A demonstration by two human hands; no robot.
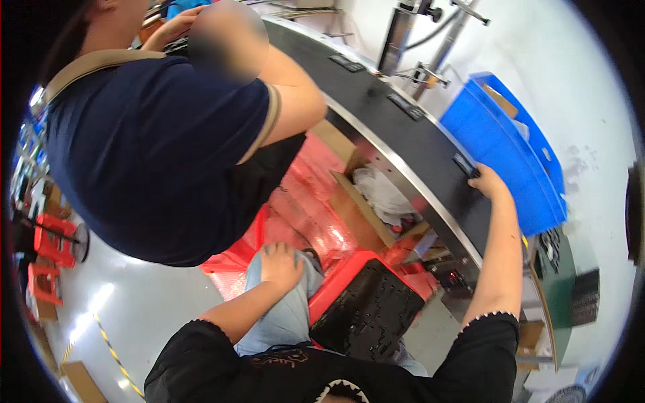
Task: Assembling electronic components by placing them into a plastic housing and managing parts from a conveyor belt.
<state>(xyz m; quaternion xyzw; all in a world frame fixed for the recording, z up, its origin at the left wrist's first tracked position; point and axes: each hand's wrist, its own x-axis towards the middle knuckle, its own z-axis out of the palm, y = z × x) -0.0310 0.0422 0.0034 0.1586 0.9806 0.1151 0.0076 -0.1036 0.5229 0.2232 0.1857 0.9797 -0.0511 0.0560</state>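
Note:
My right hand (489, 183) reaches out over the black conveyor belt (376, 101) at the right. Its thumb and fingers close on the near end of a small black rectangular part (465, 165) lying on the belt. The fingertips are partly hidden. My left hand (281, 266) rests on my knee in light blue jeans, fingers spread and holding nothing. Two similar black parts, one mid-belt (406, 106) and one farther off (347, 63), lie on the belt. In front of me is a red stool (339, 285) with a black, jagged-patterned top (369, 312).
A blue bin (504, 151) stands along the belt's far side, beside a metal stand (396, 40). A co-worker in a dark shirt (154, 154) sits close at my left. Under the belt is an open cardboard box (359, 208) with white plastic. Red stools (54, 242) stand farther left.

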